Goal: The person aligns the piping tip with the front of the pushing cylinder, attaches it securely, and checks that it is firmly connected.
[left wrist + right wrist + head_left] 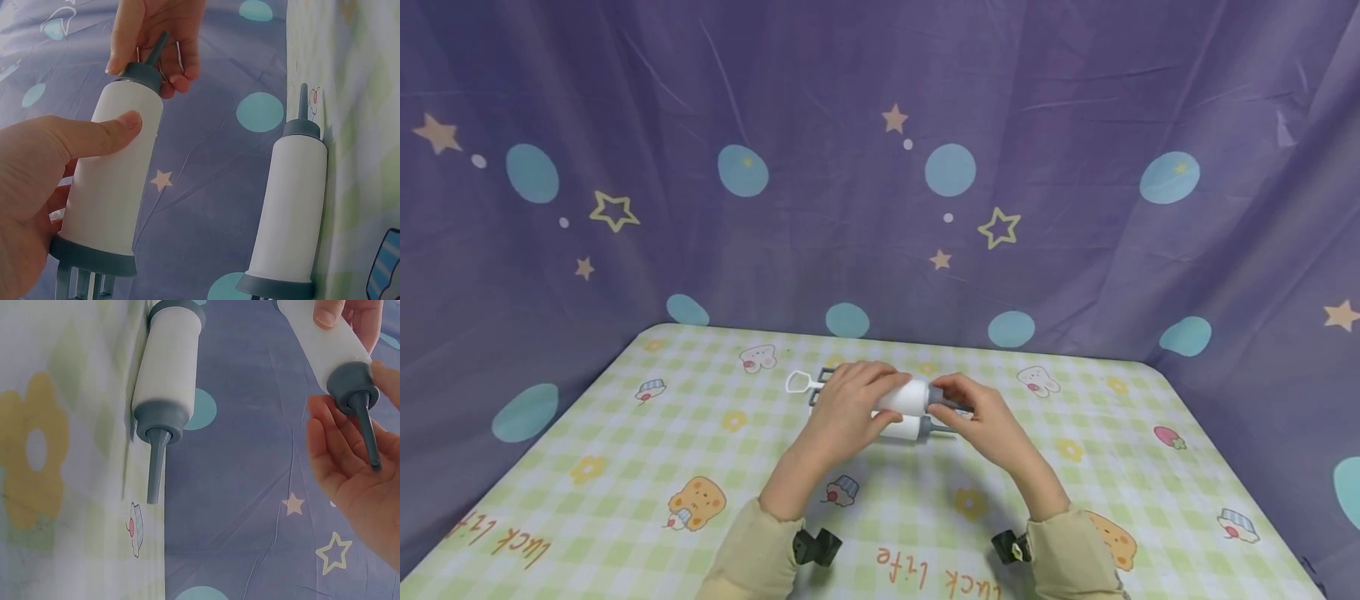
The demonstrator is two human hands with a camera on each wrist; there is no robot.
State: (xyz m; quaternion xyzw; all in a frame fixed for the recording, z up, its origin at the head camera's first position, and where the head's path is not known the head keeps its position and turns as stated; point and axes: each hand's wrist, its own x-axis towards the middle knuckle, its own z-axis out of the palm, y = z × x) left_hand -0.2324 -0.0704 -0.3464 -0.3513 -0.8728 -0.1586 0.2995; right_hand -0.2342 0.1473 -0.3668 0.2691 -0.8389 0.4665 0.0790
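My left hand [848, 408] grips the white barrel of a large syringe [908, 397] with a grey nozzle, its thumb [119, 134] lying along the barrel. The syringe is held above the table with its nozzle pointing right. At the nozzle end my right hand [988, 423] pinches the grey cap [351, 384] between thumb and fingers, the thin tip passing over the palm. A matching second syringe [290, 209] lies on the tablecloth on the near side, nozzle also to the right. Beyond the left hand a white ring handle [799, 382] sticks out; the left hand hides parts of both syringes.
A green-and-white checked tablecloth [760, 533] with printed cartoons covers the table. Behind it hangs a purple curtain [820, 233] with stars and blue dots. Black wrist mounts [817, 547] sit at both sleeve cuffs.
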